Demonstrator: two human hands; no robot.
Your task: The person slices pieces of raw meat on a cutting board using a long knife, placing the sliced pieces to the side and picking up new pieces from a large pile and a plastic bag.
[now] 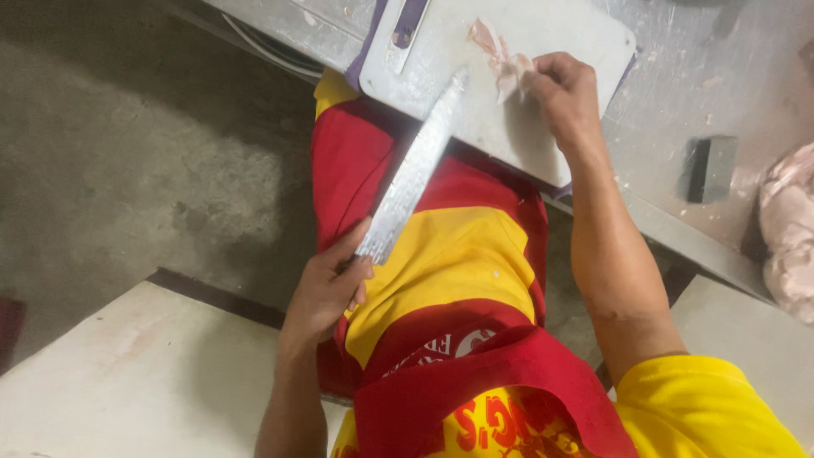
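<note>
Our left hand (326, 284) is closed around the handle of a long kitchen knife (413, 170), whose blade runs up across our lap to rest its tip on the near edge of the white cutting board (543, 51). Our right hand (566, 89) is pinched shut on a small piece of raw pale meat (502, 58), which lies on the board near its middle, just beside the knife tip but not touching it, as far as we can tell. The board sits on a worn metal tabletop (670, 93) and overhangs its near edge slightly, with a purple mat showing under it. Further right on the tabletop stand a small dark block (710, 168) and, at the frame's edge, a larger heap of raw meat (788, 229). Below, our red and yellow apron (441, 254) covers the lap. We judge the risks plain: the blade lies over our lap, so a slip of a wet grip could bring it down on us, and the fingers pinching the slick meat sit close to the edge's path.
</note>
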